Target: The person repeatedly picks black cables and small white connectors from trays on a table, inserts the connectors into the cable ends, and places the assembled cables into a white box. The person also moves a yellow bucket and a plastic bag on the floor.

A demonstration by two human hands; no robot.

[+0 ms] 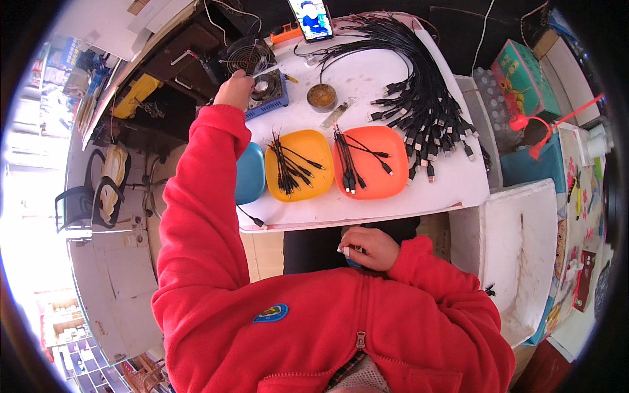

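Observation:
My left hand reaches to the far left of the white table, beside a blue box-shaped device with a round dark part on top. Its fingers are closed, and what they hold is hard to make out. A thin pale strip lies just past the fingertips. Low in front of me, my right hand rests curled at my lap, with white coverings on its fingertips; something blue shows beneath it. Short black cable ends lie on a yellow plate and an orange plate. A blue plate is partly behind my left sleeve.
A large bundle of black USB cables covers the table's right side. A round tin of brownish stuff, a lit phone and a fan stand farther back. One loose cable end lies at the front edge. White bin at right.

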